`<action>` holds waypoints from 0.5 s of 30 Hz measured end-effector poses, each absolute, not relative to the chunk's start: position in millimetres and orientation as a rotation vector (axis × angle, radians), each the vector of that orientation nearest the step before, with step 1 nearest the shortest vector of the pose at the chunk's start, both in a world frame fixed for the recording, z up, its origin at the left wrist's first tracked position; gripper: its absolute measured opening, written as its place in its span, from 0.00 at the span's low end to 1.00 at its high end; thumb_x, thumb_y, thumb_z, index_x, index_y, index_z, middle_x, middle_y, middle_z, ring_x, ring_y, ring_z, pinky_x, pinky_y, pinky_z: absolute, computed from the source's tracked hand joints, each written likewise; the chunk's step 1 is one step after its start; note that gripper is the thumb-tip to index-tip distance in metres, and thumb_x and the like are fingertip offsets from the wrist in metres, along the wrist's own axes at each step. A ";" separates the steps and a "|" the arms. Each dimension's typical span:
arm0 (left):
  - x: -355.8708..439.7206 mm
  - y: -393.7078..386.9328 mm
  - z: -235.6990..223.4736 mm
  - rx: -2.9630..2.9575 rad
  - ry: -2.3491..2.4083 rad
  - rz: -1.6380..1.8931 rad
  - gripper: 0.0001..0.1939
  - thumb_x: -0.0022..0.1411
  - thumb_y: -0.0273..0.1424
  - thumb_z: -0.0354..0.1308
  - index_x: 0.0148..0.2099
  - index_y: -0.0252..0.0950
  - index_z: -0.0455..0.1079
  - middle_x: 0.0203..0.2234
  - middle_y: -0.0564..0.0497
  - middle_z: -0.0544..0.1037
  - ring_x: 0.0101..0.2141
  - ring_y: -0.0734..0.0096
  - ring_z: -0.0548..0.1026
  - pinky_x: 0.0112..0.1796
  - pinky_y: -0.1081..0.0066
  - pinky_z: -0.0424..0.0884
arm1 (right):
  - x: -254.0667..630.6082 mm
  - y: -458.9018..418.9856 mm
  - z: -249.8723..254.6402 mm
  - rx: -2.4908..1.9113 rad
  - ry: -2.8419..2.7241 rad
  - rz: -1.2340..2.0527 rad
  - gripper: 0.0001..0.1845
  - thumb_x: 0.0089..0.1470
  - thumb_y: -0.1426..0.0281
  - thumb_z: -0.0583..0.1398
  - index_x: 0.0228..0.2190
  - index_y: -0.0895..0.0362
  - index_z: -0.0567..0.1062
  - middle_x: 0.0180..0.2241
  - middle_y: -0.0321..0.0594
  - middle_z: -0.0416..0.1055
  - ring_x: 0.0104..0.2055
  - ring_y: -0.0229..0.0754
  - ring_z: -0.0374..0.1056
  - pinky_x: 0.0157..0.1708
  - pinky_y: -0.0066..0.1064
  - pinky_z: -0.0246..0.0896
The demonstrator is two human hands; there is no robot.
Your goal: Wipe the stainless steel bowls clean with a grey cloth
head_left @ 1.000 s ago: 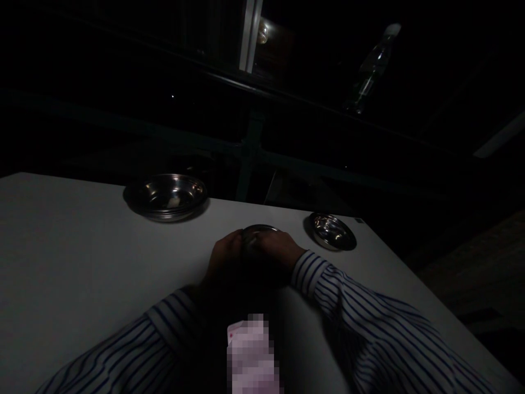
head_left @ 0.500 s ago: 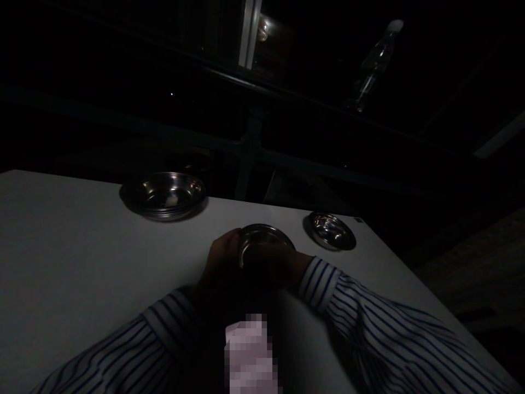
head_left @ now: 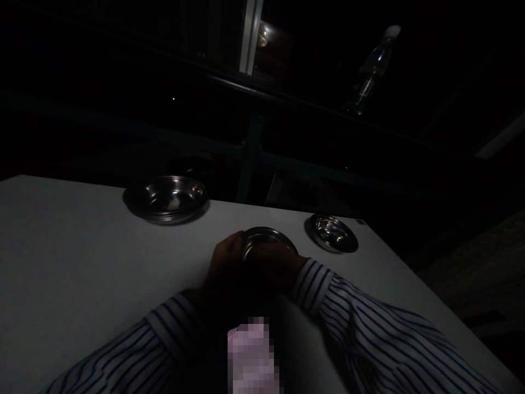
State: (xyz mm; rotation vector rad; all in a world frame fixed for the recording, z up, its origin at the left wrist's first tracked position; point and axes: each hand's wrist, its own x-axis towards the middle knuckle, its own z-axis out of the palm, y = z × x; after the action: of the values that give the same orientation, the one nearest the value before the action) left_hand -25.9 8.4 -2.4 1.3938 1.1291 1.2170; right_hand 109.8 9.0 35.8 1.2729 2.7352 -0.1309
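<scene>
Steel bowl (head_left: 266, 232) gripped at rim by left hand (head_left: 223, 260); right hand (head_left: 276, 261) laid over it, finger closure cannot be told. Gaps seen toward small bowl (head_left: 334, 234), far edge of surface (head_left: 123, 262).

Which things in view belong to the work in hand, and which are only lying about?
In use:
left hand
right hand
middle metal bowl, touched by both

Apparently aside, untouched:
stacked metal dishes, left
small metal bowl, right
clear bottle

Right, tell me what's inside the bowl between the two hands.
Inside the bowl, only a curved strip of shiny inner wall shows by the far rim. The right hand and deep shadow hide the rest, so whether anything lies at the bottom cannot be told.
</scene>
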 end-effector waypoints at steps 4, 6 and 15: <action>-25.1 5.9 1.0 1.425 1.082 1.263 0.16 0.55 0.34 0.46 0.39 0.32 0.70 0.35 0.46 0.78 0.38 0.63 0.73 0.41 0.66 0.67 | 113.3 13.2 43.3 1.377 2.674 0.030 0.14 0.54 0.73 0.51 0.41 0.59 0.71 0.43 0.46 0.70 0.44 0.43 0.66 0.43 0.34 0.57; -24.4 4.6 0.5 1.409 1.015 1.266 0.16 0.56 0.33 0.45 0.41 0.32 0.70 0.36 0.46 0.77 0.38 0.64 0.74 0.40 0.66 0.67 | 117.6 13.5 46.8 1.445 2.609 0.092 0.13 0.53 0.71 0.52 0.39 0.59 0.72 0.42 0.47 0.70 0.42 0.46 0.67 0.43 0.39 0.57; -22.8 6.7 -0.4 1.411 1.086 1.258 0.15 0.54 0.34 0.47 0.39 0.32 0.70 0.35 0.46 0.78 0.37 0.63 0.74 0.40 0.65 0.67 | 108.4 12.0 49.3 1.360 2.580 0.148 0.16 0.54 0.72 0.49 0.42 0.59 0.71 0.44 0.46 0.69 0.45 0.41 0.65 0.44 0.30 0.56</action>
State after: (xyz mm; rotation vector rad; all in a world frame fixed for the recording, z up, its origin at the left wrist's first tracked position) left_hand -22.8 6.7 -0.4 1.4114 1.0856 1.2585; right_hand 108.4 12.0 49.3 1.3595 2.5801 0.1480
